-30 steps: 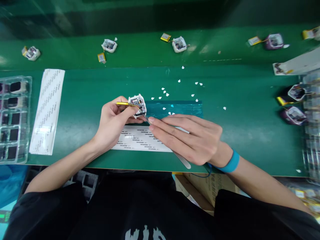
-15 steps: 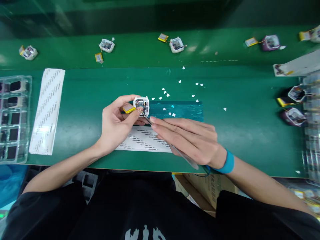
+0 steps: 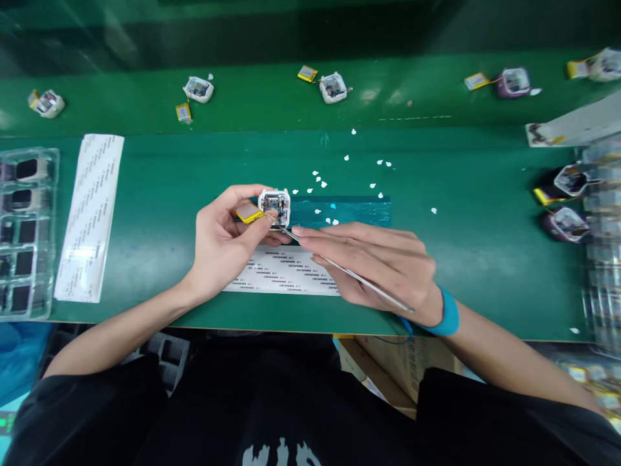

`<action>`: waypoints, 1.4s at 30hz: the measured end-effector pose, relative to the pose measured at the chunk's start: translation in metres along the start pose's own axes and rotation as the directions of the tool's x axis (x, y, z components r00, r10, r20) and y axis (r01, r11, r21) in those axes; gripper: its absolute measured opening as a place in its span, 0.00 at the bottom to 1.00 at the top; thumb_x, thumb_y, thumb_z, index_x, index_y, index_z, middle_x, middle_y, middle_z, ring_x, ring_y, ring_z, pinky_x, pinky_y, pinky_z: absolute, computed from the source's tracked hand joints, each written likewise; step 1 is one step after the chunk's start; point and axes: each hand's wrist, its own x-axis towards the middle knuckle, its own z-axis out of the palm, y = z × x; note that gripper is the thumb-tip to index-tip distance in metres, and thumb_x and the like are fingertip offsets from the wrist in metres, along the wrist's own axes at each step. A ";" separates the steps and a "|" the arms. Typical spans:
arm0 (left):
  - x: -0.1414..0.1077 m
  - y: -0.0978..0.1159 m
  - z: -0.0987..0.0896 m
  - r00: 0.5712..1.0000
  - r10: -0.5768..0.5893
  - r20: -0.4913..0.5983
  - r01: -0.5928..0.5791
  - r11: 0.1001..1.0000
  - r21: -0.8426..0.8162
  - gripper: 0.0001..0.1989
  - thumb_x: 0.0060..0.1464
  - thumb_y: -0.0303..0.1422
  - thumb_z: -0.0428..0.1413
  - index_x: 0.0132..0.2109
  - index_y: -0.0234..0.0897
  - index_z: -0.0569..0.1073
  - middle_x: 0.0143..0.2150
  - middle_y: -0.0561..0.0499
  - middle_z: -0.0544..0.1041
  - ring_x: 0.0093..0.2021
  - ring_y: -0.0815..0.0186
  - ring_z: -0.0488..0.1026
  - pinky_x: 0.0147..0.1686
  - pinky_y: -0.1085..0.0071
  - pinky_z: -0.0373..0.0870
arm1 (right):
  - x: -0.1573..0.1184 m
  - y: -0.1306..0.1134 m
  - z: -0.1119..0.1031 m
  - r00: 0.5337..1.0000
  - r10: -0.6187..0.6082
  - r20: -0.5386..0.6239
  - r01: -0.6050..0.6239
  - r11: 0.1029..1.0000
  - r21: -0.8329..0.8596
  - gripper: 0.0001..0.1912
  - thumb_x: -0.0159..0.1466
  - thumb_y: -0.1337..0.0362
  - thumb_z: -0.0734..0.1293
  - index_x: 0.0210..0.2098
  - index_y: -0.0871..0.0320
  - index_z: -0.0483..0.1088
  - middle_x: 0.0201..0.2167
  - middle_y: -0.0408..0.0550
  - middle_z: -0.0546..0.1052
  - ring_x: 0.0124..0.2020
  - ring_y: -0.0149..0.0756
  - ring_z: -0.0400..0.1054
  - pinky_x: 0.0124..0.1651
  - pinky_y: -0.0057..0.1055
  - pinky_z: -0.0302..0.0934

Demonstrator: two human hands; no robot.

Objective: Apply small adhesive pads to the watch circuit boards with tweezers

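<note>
My left hand point(image 3: 220, 243) is closed around a white smartwatch case point(image 3: 274, 202), its open side with the circuit board facing up. A yellow-edged battery point(image 3: 249, 213) hangs by thin wires from the case and rests against the left fingers. In my right hand point(image 3: 373, 262), a pair of metal tweezers point(image 3: 366, 283) is pinched, with the tips at the lower edge of the case beside the left thumb. Whether the tips grip a wire is too small to tell. Under the hands lies a white printed adhesive sheet point(image 3: 286, 275).
Small white stickers point(image 3: 324, 184) are scattered on the green mat, some on a blue strip point(image 3: 349, 212). Along the back stand several opened watch cases point(image 3: 333, 88) with batteries. At left are a second printed sheet point(image 3: 90, 220) and a clear tray point(image 3: 54, 194); more cases point(image 3: 566, 224) lie right.
My right hand has rolled, and the tweezers' rear end has swung to the right and up. The left hand stays almost still. The watch cases at the back have shifted left.
</note>
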 end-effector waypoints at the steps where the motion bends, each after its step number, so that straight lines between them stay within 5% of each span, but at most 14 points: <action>1: 0.000 0.000 0.000 1.000 -0.006 0.001 0.006 1.000 0.001 0.12 0.52 0.22 0.62 0.45 0.33 0.77 0.36 0.51 0.82 0.28 0.67 0.81 0.27 0.71 0.84 | 0.001 0.000 -0.001 1.000 0.031 -0.003 -0.030 0.999 0.025 0.21 0.64 0.77 0.69 0.55 0.55 0.72 0.47 0.49 0.82 0.47 0.37 0.79 0.47 0.33 0.79; 11: -0.001 0.002 0.000 0.999 -0.049 0.016 0.049 0.999 0.006 0.11 0.53 0.22 0.62 0.44 0.35 0.76 0.36 0.52 0.82 0.26 0.67 0.81 0.27 0.73 0.84 | 0.001 0.005 0.001 0.998 0.052 -0.022 -0.049 0.993 0.108 0.20 0.65 0.76 0.68 0.54 0.55 0.73 0.46 0.49 0.82 0.45 0.38 0.79 0.46 0.35 0.79; 17: -0.002 0.005 0.000 0.998 -0.042 0.046 0.041 0.999 0.024 0.11 0.53 0.24 0.62 0.45 0.36 0.76 0.38 0.50 0.82 0.25 0.65 0.81 0.27 0.69 0.84 | 0.005 0.002 0.004 0.966 0.253 -0.053 -0.232 0.940 0.249 0.16 0.66 0.74 0.67 0.49 0.51 0.77 0.37 0.42 0.84 0.34 0.34 0.79 0.34 0.30 0.77; 21: -0.002 0.003 -0.001 0.999 -0.030 0.032 0.028 0.998 0.055 0.12 0.53 0.26 0.63 0.46 0.36 0.76 0.40 0.49 0.81 0.27 0.64 0.81 0.29 0.67 0.84 | 0.007 0.002 0.004 0.937 0.348 -0.007 -0.328 0.888 0.322 0.14 0.68 0.72 0.66 0.47 0.51 0.78 0.37 0.42 0.84 0.34 0.34 0.79 0.36 0.32 0.76; 42: 0.001 0.002 -0.006 0.989 -0.094 0.112 0.101 0.993 -0.059 0.09 0.54 0.28 0.63 0.42 0.38 0.73 0.38 0.51 0.80 0.29 0.65 0.81 0.30 0.68 0.84 | 0.007 0.006 -0.001 0.953 0.292 -0.076 -0.265 0.931 0.252 0.15 0.67 0.72 0.66 0.47 0.50 0.78 0.39 0.44 0.84 0.36 0.36 0.80 0.33 0.33 0.76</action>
